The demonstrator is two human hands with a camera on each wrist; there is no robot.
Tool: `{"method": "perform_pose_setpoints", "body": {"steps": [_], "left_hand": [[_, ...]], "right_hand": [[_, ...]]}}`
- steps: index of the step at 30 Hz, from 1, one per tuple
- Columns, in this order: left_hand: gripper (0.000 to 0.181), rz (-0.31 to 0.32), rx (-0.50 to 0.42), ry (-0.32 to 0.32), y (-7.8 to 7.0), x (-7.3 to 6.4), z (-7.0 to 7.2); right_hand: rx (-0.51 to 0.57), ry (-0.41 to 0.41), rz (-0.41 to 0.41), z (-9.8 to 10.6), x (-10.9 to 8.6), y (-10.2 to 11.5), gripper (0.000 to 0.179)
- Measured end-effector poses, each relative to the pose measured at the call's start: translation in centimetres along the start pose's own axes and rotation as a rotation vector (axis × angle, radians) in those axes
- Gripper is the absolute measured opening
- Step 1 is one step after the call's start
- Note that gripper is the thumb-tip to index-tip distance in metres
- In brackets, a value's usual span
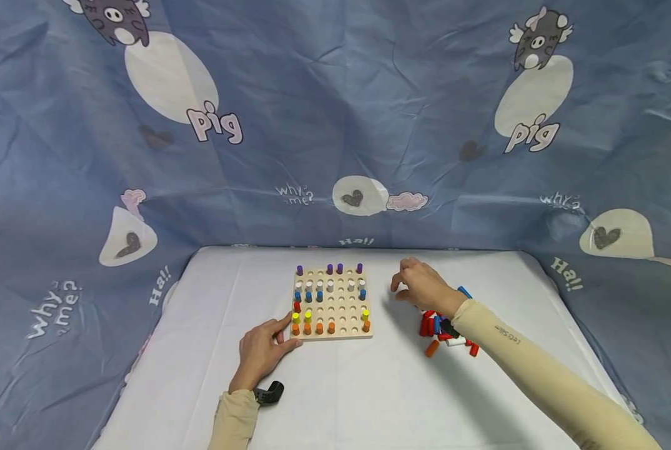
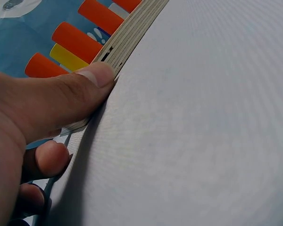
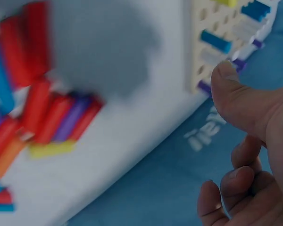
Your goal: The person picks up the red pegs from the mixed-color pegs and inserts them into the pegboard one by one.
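A light wooden pegboard [image 1: 347, 337] lies flat, with rows of purple, white, blue, red, yellow and orange pegs standing in some of its holes. At its near left corner, my left hand [image 1: 262, 350] holds the edge, the thumb [image 2: 61, 94] pressed on the front side close to the orange pegs [image 2: 73, 40]. My right hand [image 1: 425, 289] hovers between the board and a pile of loose pegs [image 1: 430, 326], its fingers loosely bent. In the right wrist view nothing shows between that thumb [image 3: 238, 103] and the fingers. The right forearm hides part of the pile.
A white cloth [image 1: 335, 394] covers the table. Blue printed fabric [image 1: 335, 144] rises behind it and along both sides. Among the loose pegs, an orange peg [image 1: 432, 349] lies at the pile's near edge and a blue peg [image 1: 464, 292] at its far side.
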State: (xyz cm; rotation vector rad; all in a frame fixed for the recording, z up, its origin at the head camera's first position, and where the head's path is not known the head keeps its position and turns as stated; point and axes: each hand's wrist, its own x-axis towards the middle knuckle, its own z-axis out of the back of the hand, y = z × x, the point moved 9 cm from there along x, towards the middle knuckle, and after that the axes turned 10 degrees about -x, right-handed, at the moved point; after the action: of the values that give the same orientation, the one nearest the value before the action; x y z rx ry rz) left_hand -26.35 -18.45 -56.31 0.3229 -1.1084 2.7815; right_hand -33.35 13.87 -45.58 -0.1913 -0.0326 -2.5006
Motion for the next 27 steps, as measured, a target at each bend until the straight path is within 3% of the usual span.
{"method": "perform_pose_setpoints", "body": {"steps": [15,21,27], "left_hand": [[0.068,0.005,-0.005,0.013,0.2,-0.1,0.0],[0.067,-0.006,-0.015,0.003,0.1,0.0,-0.4],[0.068,-0.008,0.005,-0.002,0.0,0.1,-0.2]], "right_hand": [[-0.026,0.072,-0.162,0.4,-11.1,-8.6,0.015],[-0.024,0.082,-0.217,0.2,-14.9,-10.2,0.023],[0.001,0.115,-0.300,-1.8,-17.7,-10.9,0.025]]}}
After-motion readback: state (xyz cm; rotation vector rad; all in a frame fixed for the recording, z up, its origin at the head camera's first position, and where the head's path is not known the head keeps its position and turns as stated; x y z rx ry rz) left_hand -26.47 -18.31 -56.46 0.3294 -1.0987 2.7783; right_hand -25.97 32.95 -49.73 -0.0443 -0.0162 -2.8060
